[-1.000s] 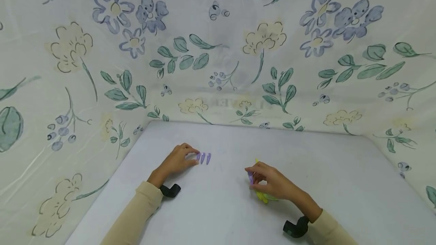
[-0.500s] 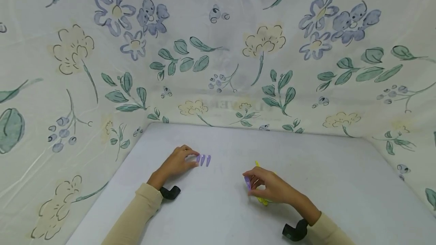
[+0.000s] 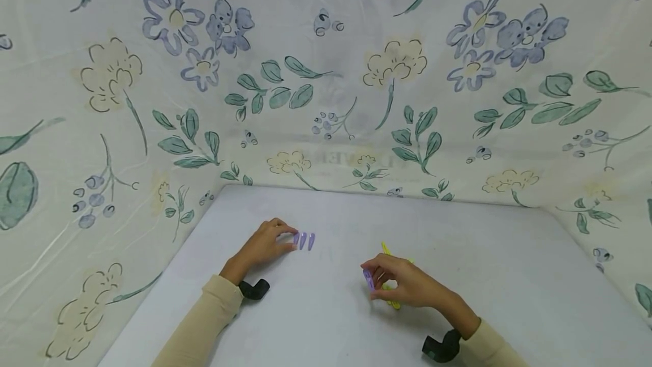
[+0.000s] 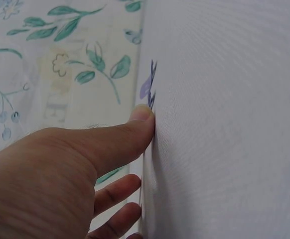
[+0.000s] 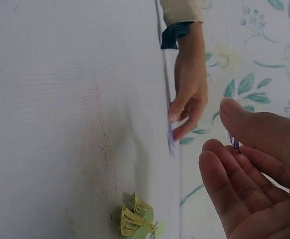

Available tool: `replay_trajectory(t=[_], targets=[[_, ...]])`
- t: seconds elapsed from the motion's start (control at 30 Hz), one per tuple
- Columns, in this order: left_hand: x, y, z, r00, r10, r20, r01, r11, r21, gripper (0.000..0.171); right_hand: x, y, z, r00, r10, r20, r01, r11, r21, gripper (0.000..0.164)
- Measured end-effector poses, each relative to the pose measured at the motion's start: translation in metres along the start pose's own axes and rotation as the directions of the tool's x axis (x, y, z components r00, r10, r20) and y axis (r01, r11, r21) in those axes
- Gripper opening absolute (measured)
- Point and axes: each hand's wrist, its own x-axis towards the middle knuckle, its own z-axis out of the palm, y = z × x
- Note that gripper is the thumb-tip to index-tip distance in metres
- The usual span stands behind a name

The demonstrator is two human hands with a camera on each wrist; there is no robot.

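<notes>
My left hand (image 3: 266, 242) rests at the left end of a short row of purple snap hair clips (image 3: 311, 241), thumb and index finger pinching the two ends of the leftmost clip (image 3: 296, 238). In the left wrist view the thumb hides part of that row (image 4: 152, 82). Over the table to the right, my right hand (image 3: 402, 281) holds another purple snap hair clip (image 3: 368, 279) upright between thumb and fingertips. Only a sliver of this clip (image 5: 234, 142) shows in the right wrist view. Yellow clips (image 3: 395, 304) lie beneath the right hand, partly covered by it.
Yellow and light green clips (image 5: 135, 221) sit in a small pile on the white table (image 3: 326, 310). Behind the table hangs a flower-patterned sheet (image 3: 326, 101). Black wrist devices (image 3: 441, 346) are on both arms.
My right hand has shifted slightly left and toward me with the purple clip, uncovering more of the yellow clips. The left hand stays at the row.
</notes>
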Motion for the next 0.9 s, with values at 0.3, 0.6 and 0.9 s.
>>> replay_trajectory(t=[0.3, 0.6, 0.9], targets=[[0.001, -0.003, 0.003, 1.0, 0.001, -0.004, -0.001, 1.0, -0.001, 0.038, 0.002, -0.003, 0.0, 0.999, -0.033, 0.012, 0.032, 0.999, 0.028, 0.051], [0.001, -0.007, 0.002, 1.0, 0.013, -0.011, -0.013, 1.0, -0.005, 0.038, 0.022, -0.007, -0.006, 0.999, -0.041, 0.011, 0.041, 0.999, -0.026, 0.046], [0.002, -0.005, 0.001, 1.0, 0.022, 0.005, -0.022, 1.0, -0.003, 0.039, 0.066, -0.011, -0.013, 0.994, 0.012, -0.112, -0.031, 0.985, -0.168, 0.046]])
